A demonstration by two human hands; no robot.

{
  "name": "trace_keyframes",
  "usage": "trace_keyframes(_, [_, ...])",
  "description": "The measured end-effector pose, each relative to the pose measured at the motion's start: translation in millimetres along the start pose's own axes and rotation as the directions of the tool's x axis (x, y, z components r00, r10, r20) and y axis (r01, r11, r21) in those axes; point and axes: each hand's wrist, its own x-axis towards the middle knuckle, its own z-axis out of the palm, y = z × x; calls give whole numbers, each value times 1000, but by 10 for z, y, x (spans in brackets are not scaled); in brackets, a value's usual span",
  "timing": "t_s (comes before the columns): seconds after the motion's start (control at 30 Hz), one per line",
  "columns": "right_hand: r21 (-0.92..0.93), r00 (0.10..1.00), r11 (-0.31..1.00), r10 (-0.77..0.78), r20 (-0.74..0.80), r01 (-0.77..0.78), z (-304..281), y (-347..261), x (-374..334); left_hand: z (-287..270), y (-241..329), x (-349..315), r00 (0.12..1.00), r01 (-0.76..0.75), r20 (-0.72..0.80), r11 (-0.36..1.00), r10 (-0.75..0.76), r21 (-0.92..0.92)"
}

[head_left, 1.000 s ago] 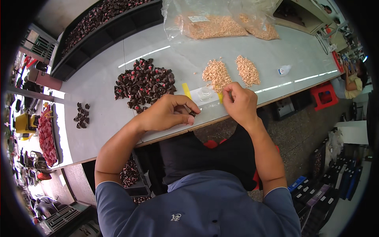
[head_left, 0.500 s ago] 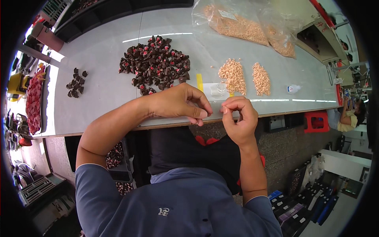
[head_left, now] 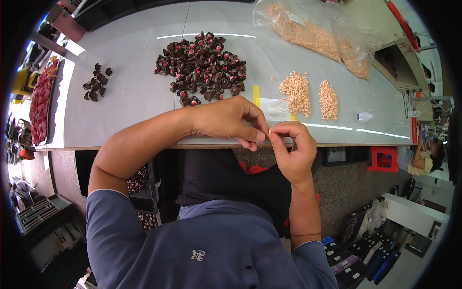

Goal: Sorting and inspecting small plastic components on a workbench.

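Note:
My left hand [head_left: 226,120] and my right hand [head_left: 294,149] meet at the near edge of the grey table [head_left: 134,96], fingertips almost touching. Between the thumb and forefinger of my right hand is a tiny pale piece [head_left: 270,132], like those in the cream-coloured pile [head_left: 296,94] just beyond. My left thumb and fingers are pinched together; what they hold, if anything, is hidden. Past my left hand lies a big heap of small dark brown parts [head_left: 202,67], some with pink-red round faces. A second, narrower cream pile [head_left: 328,101] is to the right.
A few dark parts [head_left: 97,83] lie apart at the left. Clear bags of cream pieces [head_left: 313,38] rest at the back right. A small white bottle [head_left: 364,116] lies to the right. Yellow tape [head_left: 256,95] borders a white patch. A red stool [head_left: 383,159] stands below the table's right end.
My hands have come together, so the fingertips that were apart now nearly touch. The pale piece shows more plainly. The whole view has shifted slightly.

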Motion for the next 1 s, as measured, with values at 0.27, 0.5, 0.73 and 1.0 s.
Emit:
trace_keyframes(0.27, [-437,950,862,-308,-49,257,153,-106,1,16,-6,23,997,3,-71,996,-9,-85])
trace_keyframes(0.5, [-213,986,977,-63,-154,29,35,-83,-22,28,-8,34,996,9,-92,994,-19,-108])
trace_keyframes(0.73, [-216,990,971,-80,113,103,-57,-86,93,17,4,17,998,22,-52,999,-24,-45])
trace_keyframes(1.0, [-228,980,970,-45,195,89,-117,-79,122,33,51,6,998,44,-47,999,-44,-6])
